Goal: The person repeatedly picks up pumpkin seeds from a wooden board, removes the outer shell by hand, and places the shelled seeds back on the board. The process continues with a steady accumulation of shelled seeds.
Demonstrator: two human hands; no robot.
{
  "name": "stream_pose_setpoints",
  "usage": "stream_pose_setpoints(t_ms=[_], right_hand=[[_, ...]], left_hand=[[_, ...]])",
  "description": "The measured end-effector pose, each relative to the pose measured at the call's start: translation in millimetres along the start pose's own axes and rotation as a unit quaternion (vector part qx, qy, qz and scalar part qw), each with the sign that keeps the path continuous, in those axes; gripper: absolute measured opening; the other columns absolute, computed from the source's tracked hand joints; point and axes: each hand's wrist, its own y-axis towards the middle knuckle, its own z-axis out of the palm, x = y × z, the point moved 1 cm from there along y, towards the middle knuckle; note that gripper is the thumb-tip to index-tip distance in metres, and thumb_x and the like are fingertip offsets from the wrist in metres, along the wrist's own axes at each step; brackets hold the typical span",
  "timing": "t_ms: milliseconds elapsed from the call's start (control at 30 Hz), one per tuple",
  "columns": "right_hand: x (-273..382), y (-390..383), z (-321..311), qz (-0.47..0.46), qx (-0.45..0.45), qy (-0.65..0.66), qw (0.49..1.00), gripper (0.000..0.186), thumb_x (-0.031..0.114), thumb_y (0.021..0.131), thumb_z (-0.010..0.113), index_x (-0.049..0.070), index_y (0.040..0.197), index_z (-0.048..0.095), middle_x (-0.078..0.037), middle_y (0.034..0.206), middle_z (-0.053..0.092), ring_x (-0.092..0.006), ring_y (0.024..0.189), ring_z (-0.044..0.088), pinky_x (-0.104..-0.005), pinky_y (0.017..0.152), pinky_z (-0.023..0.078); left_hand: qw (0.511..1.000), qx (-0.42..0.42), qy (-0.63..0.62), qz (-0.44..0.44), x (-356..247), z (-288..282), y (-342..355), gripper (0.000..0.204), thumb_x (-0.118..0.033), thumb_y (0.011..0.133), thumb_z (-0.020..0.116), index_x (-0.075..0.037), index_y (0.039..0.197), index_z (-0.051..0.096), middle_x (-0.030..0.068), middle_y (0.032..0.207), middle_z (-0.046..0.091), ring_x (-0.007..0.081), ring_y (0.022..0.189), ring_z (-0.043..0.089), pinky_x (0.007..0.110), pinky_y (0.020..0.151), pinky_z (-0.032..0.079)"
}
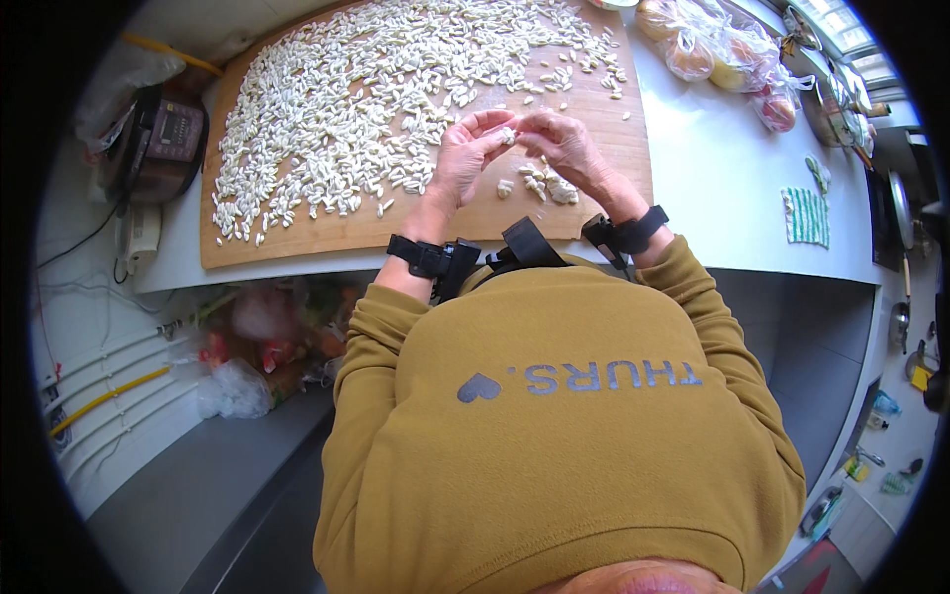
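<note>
Above the near part of a large wooden board [475, 220], my two hands meet at the fingertips. A small white lump of dough [509, 137] shows between them. My left hand [467, 158] pinches it between thumb and fingers. The curled fingers of my right hand [566, 148] close on its other side. Just below my right hand, a few larger dough lumps [561, 190] and short bits lie on the board. Many small, tapered white dough pieces [336, 129] cover the board's far and left parts, most densely at the far left.
A dark electric cooker [166, 139] stands left of the board. On the white counter [732, 213] at the right are plastic bags of fruit [727, 59] and a green-striped cloth [807, 216]. Bagged items [267, 327] sit under the counter at left, near wall pipes [119, 386].
</note>
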Motion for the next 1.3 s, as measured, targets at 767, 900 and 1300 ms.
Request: stream_pose_setpoints(t_ms=[767,900,1300], right_hand=[[7.6,-10.5,-20.3,0.189,-0.011,0.356,0.915,0.016,0.006,0.083,0.066,0.0,0.097,0.061,-0.006,0.086,0.063,-0.0152,0.073,0.063,-0.0267,0.069,0.053],[8.9,-10.3,-17.5,0.188,-0.019,0.362,0.913,0.017,0.007,0.086,0.064,-0.001,0.1,0.061,-0.007,0.088,0.064,-0.0148,0.074,0.064,-0.025,0.07,0.053],[10.4,-10.9,-21.4,0.159,0.06,0.313,0.934,0.014,0.012,0.083,0.065,0.0,0.091,0.063,-0.006,0.079,0.063,-0.0122,0.068,0.062,-0.0239,0.063,0.051]], left_hand=[[0.998,-0.013,0.031,-0.05,2.8,2.8,2.6,0.02,-0.011,0.095,0.052,0.0,0.111,0.057,0.0036,0.087,0.062,0.0108,0.079,0.062,0.023,0.075,0.052],[0.996,0.025,0.042,-0.072,-0.1,7.2,3.1,0.027,-0.01,0.093,0.055,0.001,0.118,0.056,0.0059,0.095,0.064,0.0113,0.081,0.063,0.024,0.077,0.053],[0.965,-0.05,0.251,0.049,4.4,-2.9,9.9,0.011,-0.01,0.089,0.061,-0.002,0.096,0.064,0.0011,0.078,0.062,0.0062,0.066,0.057,0.019,0.061,0.05]])
